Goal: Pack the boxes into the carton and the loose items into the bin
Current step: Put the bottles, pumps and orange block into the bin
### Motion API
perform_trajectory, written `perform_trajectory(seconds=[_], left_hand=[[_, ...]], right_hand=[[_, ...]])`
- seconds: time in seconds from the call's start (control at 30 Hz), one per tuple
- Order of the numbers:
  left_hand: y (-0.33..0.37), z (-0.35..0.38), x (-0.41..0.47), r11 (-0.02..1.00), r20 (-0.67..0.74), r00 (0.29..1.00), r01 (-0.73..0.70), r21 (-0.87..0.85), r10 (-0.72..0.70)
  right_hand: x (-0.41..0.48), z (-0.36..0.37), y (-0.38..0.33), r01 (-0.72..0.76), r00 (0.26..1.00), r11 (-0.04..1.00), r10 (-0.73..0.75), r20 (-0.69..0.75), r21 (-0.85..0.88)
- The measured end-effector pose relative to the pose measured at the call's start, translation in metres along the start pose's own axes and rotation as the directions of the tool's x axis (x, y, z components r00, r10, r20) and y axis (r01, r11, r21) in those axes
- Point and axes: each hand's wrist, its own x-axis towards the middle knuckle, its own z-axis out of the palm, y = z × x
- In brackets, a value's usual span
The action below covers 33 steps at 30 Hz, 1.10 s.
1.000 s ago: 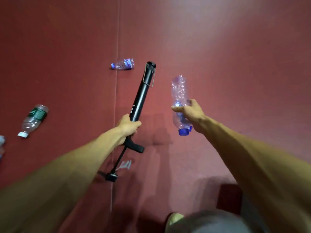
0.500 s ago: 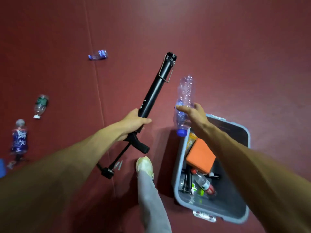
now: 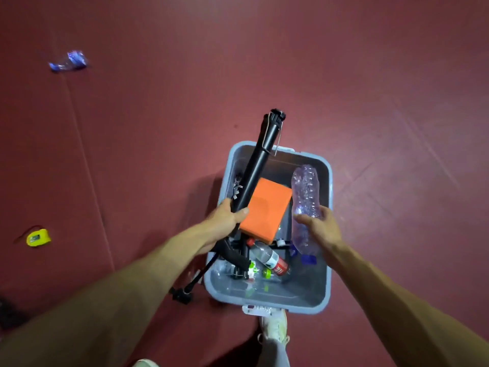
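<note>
Both forearms are bare all the way up to the left hand (image 3: 225, 221) and the right hand (image 3: 321, 230). Below them is an off-white shoe (image 3: 275, 327) under a light grey trouser leg (image 3: 276, 353). The pale toe of a second shoe (image 3: 144, 363) shows at the bottom edge.
</note>
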Motion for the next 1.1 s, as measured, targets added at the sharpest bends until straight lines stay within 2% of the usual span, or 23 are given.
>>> perform_trajectory(seconds=[0.13, 0.33, 0.43, 0.57, 0.7, 0.83, 0.97, 1.1], left_hand=[[-0.027, 0.054, 0.057, 0.995, -0.022, 0.995, 0.099, -0.004, -0.099], [-0.075, 0.093, 0.135, 0.959, -0.098, 0.970, 0.200, -0.203, -0.223], [-0.089, 0.102, 0.158, 0.953, -0.191, 0.938, 0.263, -0.151, -0.289], [-0.102, 0.099, 0.169, 0.932, -0.394, 0.863, 0.360, 0.042, -0.316], [-0.079, 0.096, 0.150, 0.905, -0.416, 0.839, 0.418, 0.079, -0.351], [-0.038, 0.079, 0.124, 0.937, -0.395, 0.875, 0.339, 0.086, -0.280], [-0.006, 0.048, 0.091, 0.970, -0.366, 0.903, 0.245, 0.003, -0.226], [0.000, -0.002, 0.047, 0.986, -0.414, 0.896, 0.161, -0.042, -0.164]], right_hand=[[0.075, -0.007, 0.075, -0.047, 0.999, 0.998, 0.047, 0.003, -0.040], [0.132, 0.011, 0.122, -0.070, 0.997, 0.983, 0.077, 0.032, -0.171], [0.160, 0.015, 0.142, -0.094, 0.994, 0.973, 0.105, 0.043, -0.210], [0.176, 0.019, 0.150, -0.195, 0.971, 0.926, 0.228, 0.067, -0.324], [0.167, 0.008, 0.128, -0.193, 0.965, 0.887, 0.249, 0.082, -0.419], [0.142, 0.003, 0.078, -0.105, 0.969, 0.891, 0.192, 0.157, -0.442], [0.103, 0.018, 0.019, -0.005, 0.963, 0.905, 0.119, 0.243, -0.425], [0.052, 0.060, -0.032, 0.101, 0.952, 0.917, 0.024, 0.306, -0.387]])
